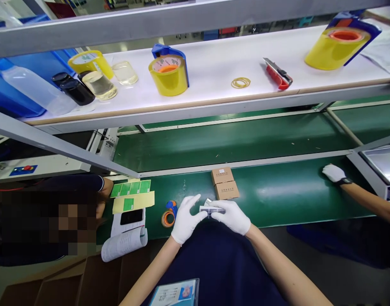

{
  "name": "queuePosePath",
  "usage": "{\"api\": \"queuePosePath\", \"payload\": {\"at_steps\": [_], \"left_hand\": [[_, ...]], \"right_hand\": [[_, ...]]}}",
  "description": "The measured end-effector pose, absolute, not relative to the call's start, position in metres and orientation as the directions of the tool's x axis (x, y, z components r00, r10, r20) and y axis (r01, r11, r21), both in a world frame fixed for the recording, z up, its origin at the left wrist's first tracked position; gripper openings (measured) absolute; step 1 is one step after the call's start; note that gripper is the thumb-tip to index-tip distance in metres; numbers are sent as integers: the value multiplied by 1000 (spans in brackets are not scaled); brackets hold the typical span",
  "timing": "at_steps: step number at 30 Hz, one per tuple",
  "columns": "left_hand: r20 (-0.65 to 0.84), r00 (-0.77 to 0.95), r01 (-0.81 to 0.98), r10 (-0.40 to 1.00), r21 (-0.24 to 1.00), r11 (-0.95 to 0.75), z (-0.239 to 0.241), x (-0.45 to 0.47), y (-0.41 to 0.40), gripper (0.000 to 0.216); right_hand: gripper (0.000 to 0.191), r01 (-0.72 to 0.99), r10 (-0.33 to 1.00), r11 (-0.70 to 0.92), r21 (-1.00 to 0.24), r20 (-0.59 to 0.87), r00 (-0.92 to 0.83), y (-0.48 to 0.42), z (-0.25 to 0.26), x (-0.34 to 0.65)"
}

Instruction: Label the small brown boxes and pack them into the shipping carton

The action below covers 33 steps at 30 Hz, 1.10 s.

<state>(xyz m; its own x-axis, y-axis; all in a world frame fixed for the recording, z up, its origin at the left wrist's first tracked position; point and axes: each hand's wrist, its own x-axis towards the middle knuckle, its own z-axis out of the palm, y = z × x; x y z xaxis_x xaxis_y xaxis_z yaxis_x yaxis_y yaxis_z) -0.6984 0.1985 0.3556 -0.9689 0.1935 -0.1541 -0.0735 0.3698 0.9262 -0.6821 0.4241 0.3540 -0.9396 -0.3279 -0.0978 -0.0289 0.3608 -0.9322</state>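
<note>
A small silver-and-dark cylinder point(212, 210) lies between my two white-gloved hands, just above the green work surface. My right hand point(232, 216) is closed on its right end, thumb below and fingers above. At the left end, the thumb of my left hand point(186, 220) touches or almost touches it, while the index finger is spread away. Behind the cylinder, a short silver piece point(208, 201) shows; I cannot tell whether it is held or resting. Two small brown cardboard boxes point(227, 190) lie just beyond my right hand.
A small tape dispenser point(168, 217) stands left of my left hand. Beyond it are green labels point(131, 188), a phone point(131, 217) and a co-worker's arm. Another co-worker's gloved hand point(334, 173) rests at the right. A shelf point(210, 63) with tape and a red cutter point(277, 74) crosses above.
</note>
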Motion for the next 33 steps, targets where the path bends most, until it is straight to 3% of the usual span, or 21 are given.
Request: {"api": "queuePosePath", "payload": {"at_steps": [2,8,17,26,33], "left_hand": [[-142,-952,-15,271,906,422,360,-699,194,62],[-303,-893,-177,332,916,359,366,-699,192,29],[-329,-882,-256,337,935,244,383,-698,201,20],[-302,-873,-194,384,935,297,382,-694,202,17],[-379,-859,-335,344,925,182,369,-691,206,24]], "right_hand": [[23,-9,-351,332,-943,-115,-929,421,360,-682],[21,17,-248,354,-935,-112,-962,418,368,-681],[11,106,-235,334,-936,-192,-953,414,378,-677],[14,165,-194,311,-936,-233,-953,420,372,-670],[17,207,-134,304,-930,-257,-957,421,368,-667]]}}
